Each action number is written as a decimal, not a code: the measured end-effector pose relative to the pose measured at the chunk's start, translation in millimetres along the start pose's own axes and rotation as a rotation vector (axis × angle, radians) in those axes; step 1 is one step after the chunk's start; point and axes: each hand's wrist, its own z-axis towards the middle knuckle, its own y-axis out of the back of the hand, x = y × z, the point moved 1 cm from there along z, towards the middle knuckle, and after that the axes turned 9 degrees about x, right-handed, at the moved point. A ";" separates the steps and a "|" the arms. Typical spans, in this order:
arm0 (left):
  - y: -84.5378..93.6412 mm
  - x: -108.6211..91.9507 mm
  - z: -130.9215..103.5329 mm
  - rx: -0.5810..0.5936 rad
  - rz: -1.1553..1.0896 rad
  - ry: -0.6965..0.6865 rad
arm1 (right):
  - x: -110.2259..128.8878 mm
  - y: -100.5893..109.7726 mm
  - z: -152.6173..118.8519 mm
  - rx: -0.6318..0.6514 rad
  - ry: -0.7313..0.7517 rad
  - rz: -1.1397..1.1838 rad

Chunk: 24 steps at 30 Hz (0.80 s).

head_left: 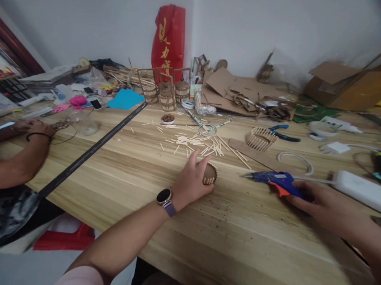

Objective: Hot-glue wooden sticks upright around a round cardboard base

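Observation:
My left hand point(192, 178), with a watch on its wrist, curls its fingers and thumb around a small round brown cardboard piece point(209, 173) with short sticks along its rim. The far side of that piece shows; the rest is hidden by my fingers. To the right, my right hand point(326, 203) is closed around the handle of a blue glue gun point(273, 177) with an orange trigger. Its nozzle points left, toward the round piece but apart from it. Many loose short sticks point(193, 140) lie scattered just beyond my left hand.
A stick ring point(261, 139) and blue-handled pliers point(286, 134) lie beyond the glue gun. Small handled baskets point(167, 97) stand at the back by a red bag point(169, 41). A white power strip point(365, 193) lies right. Another person's hands point(33, 127) work at left.

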 end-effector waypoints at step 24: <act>-1.2 1.1 -0.2 -0.002 0.009 -0.020 | 60.6 -54.4 -11.9 0.103 0.136 0.606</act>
